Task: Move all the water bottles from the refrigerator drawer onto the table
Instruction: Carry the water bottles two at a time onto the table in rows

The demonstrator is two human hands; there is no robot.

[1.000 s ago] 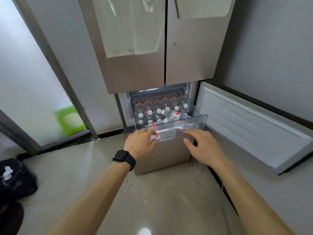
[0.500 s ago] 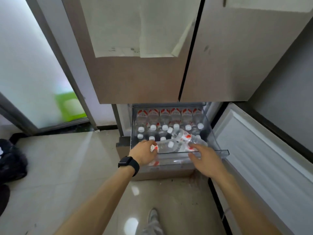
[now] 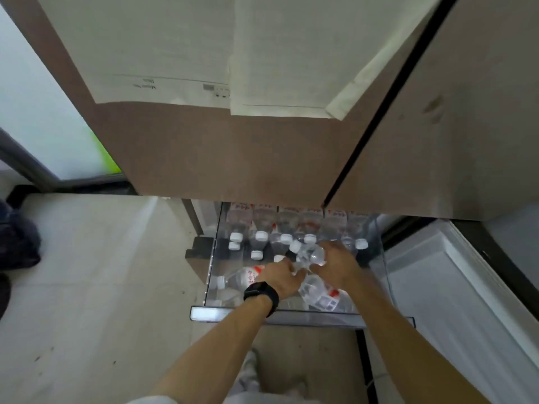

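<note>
1. The right hand (image 3: 339,263) is reached into the transparent plastic refrigerator drawer (image 3: 306,316), which is pulled out beneath the brown refrigerator doors (image 3: 233,158).
2. A tilted clear plastic water bottle with a white cap (image 3: 310,256) is gripped by the right fingers, which are curled round its body. Its cap is pointed up and to the left of them.
3. The left hand (image 3: 280,277), with a black wristwatch (image 3: 261,293) worn at its wrist, is placed just beside the right one. Its fingers (image 3: 296,274) are curled against clear plastic between the two hands. Which bottle is touched there, and whether it is held, cannot be told.
4. A lying clear water bottle with a red-and-white label (image 3: 243,277) is seen just left of the left fingers, on its side in the drawer, with its cap toward the left wall.
5. Another lying labelled clear bottle (image 3: 320,293) is seen just below both sets of fingers, toward the drawer front.
6. Upright clear water bottles with white caps (image 3: 261,237) are stood in rows beyond the fingers at the back of the drawer, partly hidden under the doors.
7. White printed paper sheets (image 3: 175,53) are fixed on the left door, well above the fingers.
8. An open white lower door (image 3: 452,287) is seen to the right of the right fingers, and a pale tiled floor (image 3: 102,272) to the left of the left fingers.
</note>
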